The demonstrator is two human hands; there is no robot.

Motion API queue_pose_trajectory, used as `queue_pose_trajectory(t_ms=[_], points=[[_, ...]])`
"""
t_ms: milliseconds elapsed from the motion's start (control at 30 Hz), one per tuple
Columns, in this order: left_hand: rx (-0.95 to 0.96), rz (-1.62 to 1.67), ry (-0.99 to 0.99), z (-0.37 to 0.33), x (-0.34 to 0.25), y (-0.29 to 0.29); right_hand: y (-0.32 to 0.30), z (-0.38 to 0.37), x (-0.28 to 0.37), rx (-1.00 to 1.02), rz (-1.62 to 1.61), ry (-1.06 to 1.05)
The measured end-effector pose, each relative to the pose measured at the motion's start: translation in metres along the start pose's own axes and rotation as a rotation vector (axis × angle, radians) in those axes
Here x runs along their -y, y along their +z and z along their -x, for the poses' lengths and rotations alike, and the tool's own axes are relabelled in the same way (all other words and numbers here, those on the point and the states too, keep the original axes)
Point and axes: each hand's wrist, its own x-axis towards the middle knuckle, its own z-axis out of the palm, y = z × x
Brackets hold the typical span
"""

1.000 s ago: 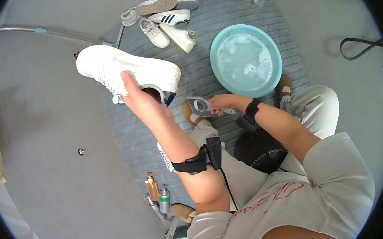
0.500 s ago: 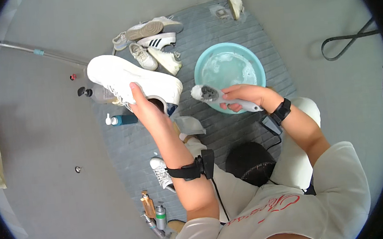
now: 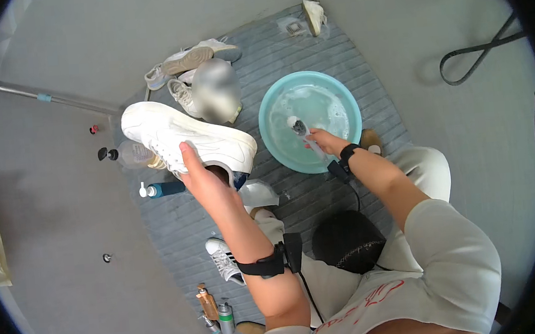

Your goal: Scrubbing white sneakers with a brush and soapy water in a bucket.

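Gripping white sneaker (image 3: 186,130) in left hand (image 3: 202,177), left of center; clasping scrub brush (image 3: 300,128) in right hand (image 3: 328,141) over teal basin (image 3: 264,124), right of center. Seems mid-wash, with water (image 3: 330,102) sudsed, scrubbing left.

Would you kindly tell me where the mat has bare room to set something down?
The mat looks bare between the basin and the lone far shoe, and between the blue bottle and the striped shoe. It is crowded at the shoe pile.
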Motion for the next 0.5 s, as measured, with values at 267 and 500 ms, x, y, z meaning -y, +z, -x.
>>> queue_pose_trajectory(t_ms=[267,500], points=[[-0.104,-0.083,-0.032,0.002,-0.006,-0.001,-0.001,-0.047,-0.038,-0.01,0.282,0.107],[-0.053,-0.049,-0.118,0.004,-0.004,0.012,-0.026,-0.069,-0.046,-0.021,0.344,0.122]])
